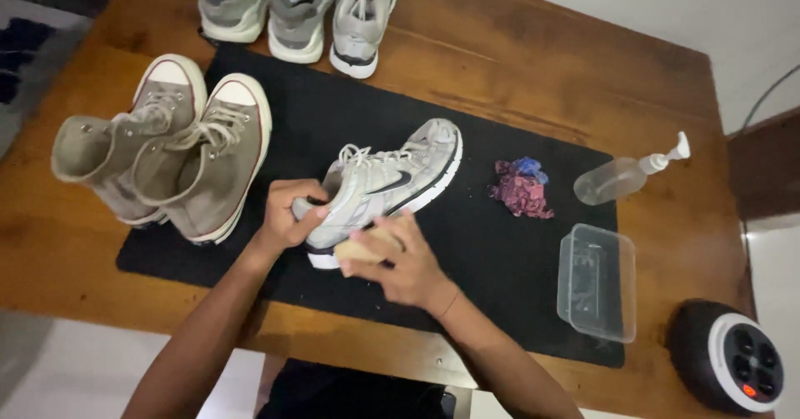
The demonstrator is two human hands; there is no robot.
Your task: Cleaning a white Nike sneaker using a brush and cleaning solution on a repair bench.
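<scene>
A silver-white running shoe lies on a black mat, toe pointing up and right. My left hand grips its heel and collar. My right hand holds a small wooden-backed brush pressed against the shoe's side near the heel. The brush's bristles are hidden under my fingers.
Two grey high-top sneakers stand at the mat's left. Several grey running shoes line the far edge of the wooden table. To the right are a crumpled purple-blue cloth, a clear pump bottle, a clear plastic box and a round black-and-white device.
</scene>
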